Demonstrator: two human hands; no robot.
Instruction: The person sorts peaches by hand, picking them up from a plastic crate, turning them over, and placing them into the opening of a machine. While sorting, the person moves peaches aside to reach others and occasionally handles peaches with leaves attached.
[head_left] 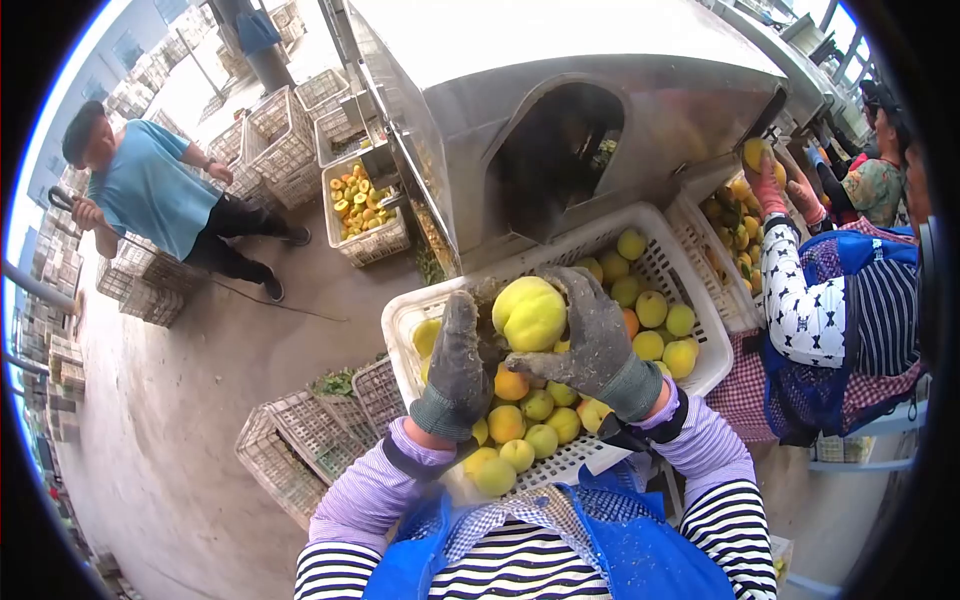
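Both my hands wear dirty grey gloves and meet over a white plastic crate (668, 262) of yellow peaches (655, 310). My right hand (590, 345) curls around a large yellow peach (529, 312), held above the crate. My left hand (457, 365) presses against the peach's left side, fingers pointing up. More peaches lie under my wrists at the crate's near end. A steel machine (520, 90) with a dark arched opening stands just beyond the crate.
A co-worker's gloved hand (768, 190) holds a peach over another crate at the right. A person in a blue shirt (150, 190) stands at the left among stacked crates. One crate (365, 215) holds cut fruit. Empty crates (300, 440) sit on the floor.
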